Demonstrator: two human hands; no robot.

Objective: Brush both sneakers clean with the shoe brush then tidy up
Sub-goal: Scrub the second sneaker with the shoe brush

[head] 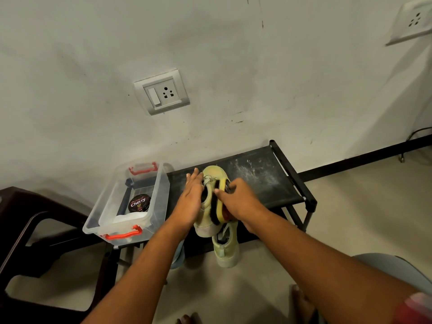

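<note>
Left hand lay flat, fingers straight, against sneaker atop shoe rack, right hand gripped shoe brush on it; risk: unclasped sneaker could slide off rack's front edge under hard strokes.

Sneakers: I count two, the upper sneaker and the lower sneaker at its 6 o'clock.
Shoe brush: one.
Grips: two, left grip and right grip.
Shoe rack: one.
Clear plastic box: one, at the sneakers' 9 o'clock.
Red handles on it: two, the far handle at its 12 o'clock end and the near handle at its 6 o'clock end.
Polish tin: one, inside the box.
Wall sockets: I log two, the near socket at the rack's 11 o'clock and the far socket at its 2 o'clock.
Dark chair: one, at the box's 9 o'clock.
</note>
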